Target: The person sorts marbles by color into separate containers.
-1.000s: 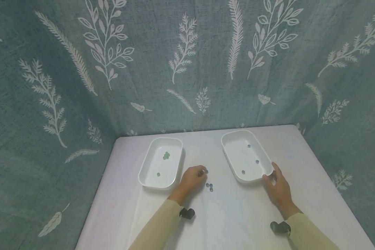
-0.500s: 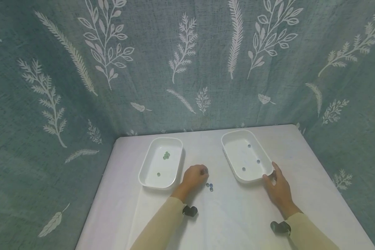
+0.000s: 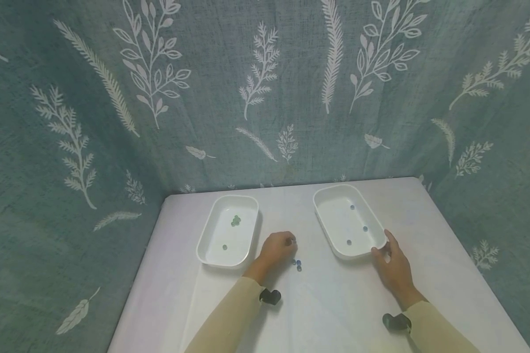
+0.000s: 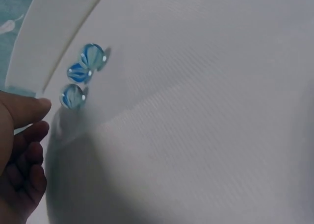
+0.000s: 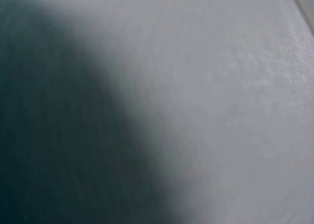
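Beside three blue-and-clear glass marbles (image 4: 72,96) on the white tabletop, my left hand (image 3: 277,249) has its fingers curled. In the head view it seems to pinch another small marble (image 3: 294,240) at its fingertips, mostly hidden; the left wrist view does not show it. My right hand (image 3: 394,268) grips the near right corner of a white plastic tray (image 3: 345,256), thumb and fingers at the rim. Three bluish marbles (image 3: 365,229) lie apart inside that tray. Only blurred white surface and a dark shape show in the right wrist view.
A second white tray (image 3: 223,265) stands left of my left hand, with several greenish marbles (image 3: 236,221) clustered inside and one apart. A leaf-patterned curtain (image 3: 265,147) closes off the back and sides of the white table (image 3: 327,314).
My left hand has shifted slightly right, its fingers now curled over the marble seen at its fingertips earlier. A marble in the right tray has rolled a little right. My right hand has stayed put.
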`<move>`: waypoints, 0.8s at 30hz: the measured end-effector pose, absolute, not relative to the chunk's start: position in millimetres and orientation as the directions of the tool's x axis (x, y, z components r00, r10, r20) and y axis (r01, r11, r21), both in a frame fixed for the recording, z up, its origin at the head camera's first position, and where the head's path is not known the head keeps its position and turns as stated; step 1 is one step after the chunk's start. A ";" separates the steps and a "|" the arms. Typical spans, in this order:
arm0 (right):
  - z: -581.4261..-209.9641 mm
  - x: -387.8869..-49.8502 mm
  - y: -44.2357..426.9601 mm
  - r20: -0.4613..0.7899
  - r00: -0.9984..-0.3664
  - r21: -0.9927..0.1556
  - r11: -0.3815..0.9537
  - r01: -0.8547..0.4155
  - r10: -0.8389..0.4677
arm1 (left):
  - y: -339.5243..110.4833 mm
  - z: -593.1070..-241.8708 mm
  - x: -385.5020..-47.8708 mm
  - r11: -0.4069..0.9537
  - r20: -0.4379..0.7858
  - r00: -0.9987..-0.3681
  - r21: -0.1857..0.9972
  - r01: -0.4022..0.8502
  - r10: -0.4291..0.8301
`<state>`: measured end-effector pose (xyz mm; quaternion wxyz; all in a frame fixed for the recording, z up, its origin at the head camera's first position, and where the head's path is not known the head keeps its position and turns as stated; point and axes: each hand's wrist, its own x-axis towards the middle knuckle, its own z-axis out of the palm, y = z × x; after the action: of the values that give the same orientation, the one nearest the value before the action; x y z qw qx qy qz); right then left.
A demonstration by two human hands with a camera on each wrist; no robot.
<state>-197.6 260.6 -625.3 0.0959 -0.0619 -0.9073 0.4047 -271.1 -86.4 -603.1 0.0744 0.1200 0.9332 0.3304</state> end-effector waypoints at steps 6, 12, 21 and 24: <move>-626.4 -197.5 260.7 0.123 -0.973 -0.741 0.670 0.040 0.195 | -78.0 -595.7 -275.2 0.738 -0.006 -0.948 0.629 0.245 0.320; -624.9 -196.5 260.4 0.127 -0.974 -0.742 0.669 0.033 0.189 | -65.5 -585.9 -277.0 0.750 -0.010 -0.943 0.609 0.259 0.333; -626.4 -197.4 260.8 0.132 -0.975 -0.736 0.676 0.026 0.181 | -51.6 -578.4 -277.2 0.738 0.021 -0.934 0.607 0.296 0.358; -628.1 -198.2 261.4 0.138 -0.975 -0.737 0.675 0.017 0.176 | -47.5 -579.5 -278.6 0.734 0.034 -0.928 0.601 0.316 0.372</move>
<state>-198.2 261.4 -628.1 0.0992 -0.0531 -0.9098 0.3994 -278.6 -47.5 -579.5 0.0444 0.1847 0.9301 0.3143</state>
